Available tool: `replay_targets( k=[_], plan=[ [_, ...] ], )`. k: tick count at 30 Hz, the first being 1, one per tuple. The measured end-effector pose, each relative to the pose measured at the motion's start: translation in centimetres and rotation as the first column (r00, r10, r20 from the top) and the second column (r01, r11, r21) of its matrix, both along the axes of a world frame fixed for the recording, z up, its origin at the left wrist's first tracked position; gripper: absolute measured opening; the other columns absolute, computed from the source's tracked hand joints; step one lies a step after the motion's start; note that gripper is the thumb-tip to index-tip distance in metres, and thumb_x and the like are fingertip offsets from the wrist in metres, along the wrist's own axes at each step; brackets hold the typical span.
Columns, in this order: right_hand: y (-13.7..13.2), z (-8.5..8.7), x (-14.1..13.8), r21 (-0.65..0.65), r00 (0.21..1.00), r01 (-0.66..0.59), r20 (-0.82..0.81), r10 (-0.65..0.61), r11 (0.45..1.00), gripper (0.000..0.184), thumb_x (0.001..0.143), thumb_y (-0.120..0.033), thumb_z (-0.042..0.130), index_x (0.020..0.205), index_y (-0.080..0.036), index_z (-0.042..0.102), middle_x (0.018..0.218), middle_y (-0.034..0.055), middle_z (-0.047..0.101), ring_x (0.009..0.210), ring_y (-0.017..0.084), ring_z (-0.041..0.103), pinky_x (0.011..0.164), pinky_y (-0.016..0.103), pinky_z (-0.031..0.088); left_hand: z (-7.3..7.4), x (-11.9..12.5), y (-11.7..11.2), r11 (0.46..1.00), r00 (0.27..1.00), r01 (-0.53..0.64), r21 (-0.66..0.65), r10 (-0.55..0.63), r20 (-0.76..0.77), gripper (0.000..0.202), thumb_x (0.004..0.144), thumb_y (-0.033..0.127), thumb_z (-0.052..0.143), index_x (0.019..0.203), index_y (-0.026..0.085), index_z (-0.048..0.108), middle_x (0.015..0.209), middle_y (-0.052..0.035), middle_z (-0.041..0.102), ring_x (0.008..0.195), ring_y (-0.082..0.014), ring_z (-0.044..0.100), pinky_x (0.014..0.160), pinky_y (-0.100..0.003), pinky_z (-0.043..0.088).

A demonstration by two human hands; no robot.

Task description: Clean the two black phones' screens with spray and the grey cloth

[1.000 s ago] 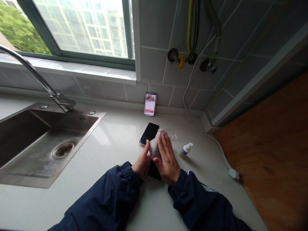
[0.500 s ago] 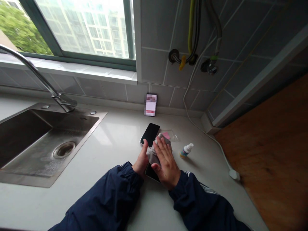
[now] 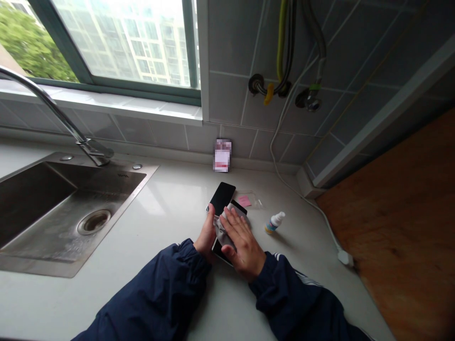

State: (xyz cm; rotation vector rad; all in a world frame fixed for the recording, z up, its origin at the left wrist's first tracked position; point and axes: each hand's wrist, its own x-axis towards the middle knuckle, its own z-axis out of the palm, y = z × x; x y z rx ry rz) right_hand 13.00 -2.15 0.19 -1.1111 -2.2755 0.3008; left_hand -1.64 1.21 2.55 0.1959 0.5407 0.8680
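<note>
blurred: card (image 3: 222,155) | hidden: phone (image 3: 218,252) under right hand (image 3: 243,244)

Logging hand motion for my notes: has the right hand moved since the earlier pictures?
Yes: the right hand has shifted toward the sink and back toward the person.

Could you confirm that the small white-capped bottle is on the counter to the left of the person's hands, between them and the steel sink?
No: the head view shows the small white-capped bottle on the counter to the right of the person's right hand, so the left hand and right hand lie between it and the steel sink.
</note>
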Motion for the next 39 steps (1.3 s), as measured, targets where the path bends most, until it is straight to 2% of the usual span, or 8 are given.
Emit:
replay_targets(
  k=[7,15,21,25,28,33,35,39],
  plan=[
    [-0.4,0.0,-0.1,-0.049,0.999,-0.054,0.0,0.054,0.997,0.086,0.103,-0.076,0.017,0.168,-0.022,0.025,0.175,0.0094,0.021,0.162,0.033,0.019,0.128,0.061,0.028,0.1,-0.4,0.1,0.996,0.996,0.011,-0.09,-0.018,-0.082,0.093,0.097,0.08,0.033,0.136,0.001,0.065,0.12,-0.0243,0.076,0.129,-0.0383,0.066,0.119,-0.05,0.042],
    [-0.9,0.6,-0.2,-0.041,0.992,-0.129,-0.006,0.129,0.991,0.082,0.103,-0.076,0.024,0.167,-0.024,0.029,0.175,0.0088,0.023,0.162,0.032,0.02,0.128,0.061,0.027,-0.7,-1.2,0.2,0.982,0.981,0.18,-0.051,-0.175,0.089,0.107,0.083,0.095,0.035,0.133,0.006,0.067,0.126,-0.0256,0.074,0.134,-0.044,0.061,0.12,-0.06,0.036],
    [-1.3,1.2,-0.3,-0.051,0.988,-0.154,-0.009,0.154,0.987,0.084,0.102,-0.077,0.023,0.165,-0.024,0.034,0.173,0.0091,0.027,0.162,0.033,0.023,0.128,0.061,0.028,0.3,-1.3,0.0,0.992,0.991,0.119,-0.034,-0.116,0.074,0.108,0.087,0.093,0.027,0.129,0.002,0.067,0.123,-0.029,0.074,0.129,-0.0445,0.064,0.119,-0.059,0.037],
    [-1.5,1.4,-0.4,-0.053,0.983,-0.182,-0.008,0.182,0.982,0.083,0.102,-0.077,0.025,0.165,-0.025,0.035,0.173,0.0098,0.028,0.162,0.032,0.023,0.128,0.061,0.027,0.0,-1.4,0.1,0.999,0.995,0.037,-0.022,-0.035,0.089,0.105,0.085,0.093,0.033,0.127,0.004,0.069,0.121,-0.0277,0.075,0.123,-0.045,0.068,0.118,-0.06,0.039],
    [-1.6,1.6,-0.3,-0.067,0.976,-0.219,-0.019,0.218,0.973,0.083,0.102,-0.078,0.026,0.163,-0.024,0.039,0.173,0.0099,0.029,0.162,0.032,0.022,0.129,0.06,0.025,0.0,-1.5,0.2,0.997,0.996,0.05,-0.06,-0.045,0.082,0.11,0.082,0.096,0.033,0.131,0.003,0.067,0.122,-0.0281,0.074,0.119,-0.0474,0.069,0.116,-0.065,0.04],
    [-1.7,2.1,-0.1,-0.082,0.96,-0.281,-0.035,0.279,0.956,0.085,0.1,-0.081,0.028,0.16,-0.024,0.044,0.173,0.009,0.029,0.162,0.031,0.022,0.129,0.06,0.022,1.3,-1.3,0.3,0.996,1.0,-0.002,-0.09,0.004,0.024,0.103,0.09,0.09,0.02,0.141,0.011,0.064,0.121,-0.0218,0.076,0.116,-0.0451,0.071,0.111,-0.063,0.045],
    [-1.8,2.2,0.0,-0.079,0.957,-0.29,-0.028,0.288,0.954,0.085,0.099,-0.082,0.028,0.16,-0.025,0.045,0.173,0.0084,0.03,0.162,0.031,0.022,0.129,0.059,0.022,1.6,-1.3,0.2,0.997,0.999,0.005,-0.072,-0.002,0.036,0.101,0.092,0.087,0.018,0.144,0.013,0.062,0.123,-0.0208,0.076,0.117,-0.0432,0.071,0.11,-0.06,0.047],
    [-1.8,2.1,0.0,-0.025,0.956,-0.294,0.001,0.294,0.955,0.081,0.102,-0.079,0.027,0.16,-0.026,0.045,0.172,0.0082,0.032,0.161,0.031,0.025,0.129,0.058,0.024,1.1,-1.5,0.3,0.995,0.994,0.088,-0.044,-0.084,0.071,0.113,0.085,0.094,0.02,0.141,0.006,0.064,0.125,-0.0264,0.074,0.12,-0.0443,0.07,0.109,-0.06,0.049]
  ],
)
